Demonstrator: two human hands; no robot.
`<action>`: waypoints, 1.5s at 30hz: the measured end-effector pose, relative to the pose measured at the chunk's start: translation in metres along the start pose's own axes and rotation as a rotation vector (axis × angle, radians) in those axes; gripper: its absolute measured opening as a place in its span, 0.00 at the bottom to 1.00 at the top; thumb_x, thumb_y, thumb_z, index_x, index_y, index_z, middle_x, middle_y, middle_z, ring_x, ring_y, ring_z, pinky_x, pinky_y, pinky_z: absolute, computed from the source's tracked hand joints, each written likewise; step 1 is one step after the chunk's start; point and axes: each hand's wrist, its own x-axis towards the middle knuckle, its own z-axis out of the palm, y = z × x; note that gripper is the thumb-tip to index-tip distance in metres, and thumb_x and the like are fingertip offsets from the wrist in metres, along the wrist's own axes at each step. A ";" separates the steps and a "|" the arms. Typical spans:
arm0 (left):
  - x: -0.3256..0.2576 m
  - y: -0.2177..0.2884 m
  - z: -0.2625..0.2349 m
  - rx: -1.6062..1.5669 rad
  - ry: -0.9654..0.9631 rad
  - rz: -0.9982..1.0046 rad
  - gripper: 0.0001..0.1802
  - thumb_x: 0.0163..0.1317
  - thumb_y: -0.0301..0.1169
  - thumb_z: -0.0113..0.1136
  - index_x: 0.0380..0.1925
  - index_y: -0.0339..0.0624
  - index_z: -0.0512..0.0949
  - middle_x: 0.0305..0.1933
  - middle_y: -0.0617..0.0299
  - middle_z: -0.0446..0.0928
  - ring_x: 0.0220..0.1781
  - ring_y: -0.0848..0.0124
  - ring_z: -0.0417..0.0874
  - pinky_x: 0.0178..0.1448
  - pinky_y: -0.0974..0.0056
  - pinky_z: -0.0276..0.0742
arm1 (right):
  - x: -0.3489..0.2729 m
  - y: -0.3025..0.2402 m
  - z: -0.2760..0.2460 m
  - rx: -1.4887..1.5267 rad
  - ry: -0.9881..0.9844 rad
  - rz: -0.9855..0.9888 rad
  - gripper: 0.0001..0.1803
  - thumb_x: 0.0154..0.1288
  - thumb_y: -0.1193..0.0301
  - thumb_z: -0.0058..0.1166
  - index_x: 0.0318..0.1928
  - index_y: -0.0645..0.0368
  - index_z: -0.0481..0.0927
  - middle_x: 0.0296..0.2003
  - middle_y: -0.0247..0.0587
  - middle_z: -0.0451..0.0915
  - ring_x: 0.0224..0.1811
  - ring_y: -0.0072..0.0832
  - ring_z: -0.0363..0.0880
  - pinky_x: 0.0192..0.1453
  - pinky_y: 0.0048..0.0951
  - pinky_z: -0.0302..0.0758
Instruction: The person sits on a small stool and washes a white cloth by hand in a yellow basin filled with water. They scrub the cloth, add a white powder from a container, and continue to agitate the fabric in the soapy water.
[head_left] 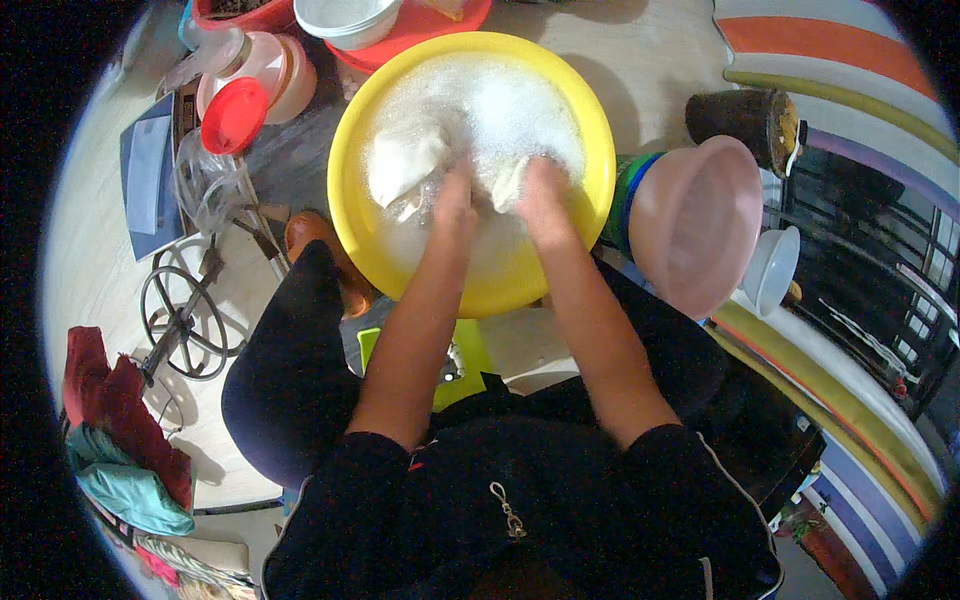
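A round yellow basin [345,215] stands in front of me, filled with soapy water and thick white foam [520,105]. A soaked white cloth [408,165] bulges out of the suds on the left side of the basin. Pressed against its edge, my left hand [454,200] is closed on the cloth, with its fingertips hidden in foam. My right hand [543,190] grips a bunched piece of white cloth [509,185] to the right. Whether both pieces belong to one cloth cannot be seen under the water.
Right of the basin, a pink tub [695,225] lies tipped beside a pale blue bowl [774,272]. A dark cup-like container [740,125] is behind them. Red-lidded plastic containers [235,115] stand at the far left, and a white tub [350,20] behind. Folded clothes [130,430] lie at the near left.
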 end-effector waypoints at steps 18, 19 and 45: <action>-0.070 0.042 0.050 -0.016 -0.144 -0.180 0.12 0.59 0.37 0.51 0.26 0.40 0.73 0.23 0.59 0.72 0.23 0.68 0.73 0.27 0.65 0.69 | -0.058 -0.043 -0.016 0.948 0.559 -0.292 0.08 0.49 0.76 0.56 0.32 0.60 0.73 0.36 0.43 0.71 0.46 0.34 0.68 0.51 0.34 0.64; -0.068 0.043 0.041 -0.101 -0.192 -0.246 0.13 0.60 0.38 0.51 0.22 0.43 0.71 0.20 0.61 0.71 0.21 0.69 0.72 0.25 0.64 0.69 | -0.074 -0.054 -0.023 0.806 0.581 -0.354 0.08 0.48 0.76 0.56 0.31 0.60 0.73 0.36 0.44 0.71 0.46 0.34 0.67 0.51 0.35 0.64; -0.055 0.028 0.037 0.396 0.006 0.039 0.18 0.62 0.37 0.47 0.43 0.34 0.74 0.34 0.57 0.77 0.34 0.68 0.78 0.34 0.64 0.73 | -0.066 -0.031 -0.021 1.299 0.456 -0.092 0.17 0.53 0.68 0.57 0.43 0.62 0.73 0.40 0.47 0.74 0.42 0.38 0.71 0.49 0.37 0.67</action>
